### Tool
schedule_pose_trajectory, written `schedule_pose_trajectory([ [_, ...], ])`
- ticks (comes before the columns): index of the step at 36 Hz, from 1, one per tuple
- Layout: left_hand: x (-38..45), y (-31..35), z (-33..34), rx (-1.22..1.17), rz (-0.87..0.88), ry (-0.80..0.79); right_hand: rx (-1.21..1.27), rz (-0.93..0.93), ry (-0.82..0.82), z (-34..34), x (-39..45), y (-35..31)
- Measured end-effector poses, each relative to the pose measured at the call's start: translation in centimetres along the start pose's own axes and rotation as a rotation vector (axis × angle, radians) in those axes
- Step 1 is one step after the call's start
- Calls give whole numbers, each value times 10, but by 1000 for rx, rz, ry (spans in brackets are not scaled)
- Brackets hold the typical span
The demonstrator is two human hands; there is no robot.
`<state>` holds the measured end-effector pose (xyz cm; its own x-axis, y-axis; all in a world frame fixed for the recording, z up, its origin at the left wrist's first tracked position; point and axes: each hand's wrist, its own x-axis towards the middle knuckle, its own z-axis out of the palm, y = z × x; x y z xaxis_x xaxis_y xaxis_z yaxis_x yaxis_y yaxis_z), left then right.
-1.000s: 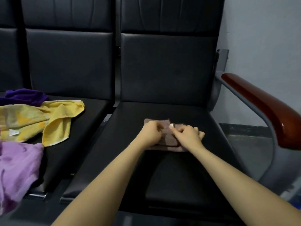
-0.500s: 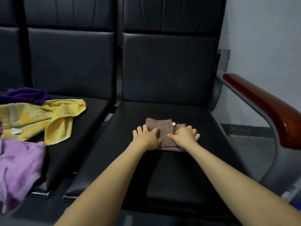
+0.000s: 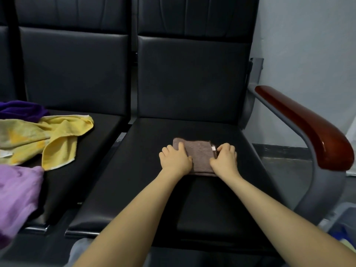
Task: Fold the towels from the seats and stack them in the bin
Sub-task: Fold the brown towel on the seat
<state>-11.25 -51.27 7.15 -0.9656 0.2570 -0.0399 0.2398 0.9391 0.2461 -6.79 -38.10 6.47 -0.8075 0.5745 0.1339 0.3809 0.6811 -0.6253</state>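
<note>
A small brown towel point(image 3: 200, 155), folded into a compact rectangle, lies on the right black seat point(image 3: 192, 199). My left hand point(image 3: 175, 159) rests on its left edge with fingers straight, pressing it flat. My right hand point(image 3: 224, 160) is at the towel's right edge, fingers curled round that edge beside a small white tag. On the left seat point(image 3: 92, 151) lie a crumpled yellow towel point(image 3: 48, 139), a dark purple towel point(image 3: 23, 110) behind it, and a light purple towel point(image 3: 17, 197) at the front edge. No bin is clearly in view.
The right seat has a reddish-brown wooden armrest point(image 3: 308, 126) on a grey metal frame, close to my right arm. A pale wall point(image 3: 308, 54) and grey floor point(image 3: 289, 170) lie beyond it. Tall black backrests stand behind both seats.
The towel has gone from a loose bunch under both hands to a neat folded rectangle. My hands have moved apart to its left and right edges.
</note>
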Motion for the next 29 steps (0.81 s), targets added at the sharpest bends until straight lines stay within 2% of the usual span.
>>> schedule_pose_trajectory([
  [5,3,0,2,30,24,17,-309,68,51,2,-4,0],
  [14,13,-2,11,17,-59,130,-452,143,35,6,13,-4],
  [20,25,-1,18,7,-81,172,-607,117,-10,15,16,-6],
  [24,27,-4,19,-15,-41,198,-567,81,-64,20,18,-13],
  [29,27,-4,16,-2,11,239,-491,-10,-55,14,15,-16],
])
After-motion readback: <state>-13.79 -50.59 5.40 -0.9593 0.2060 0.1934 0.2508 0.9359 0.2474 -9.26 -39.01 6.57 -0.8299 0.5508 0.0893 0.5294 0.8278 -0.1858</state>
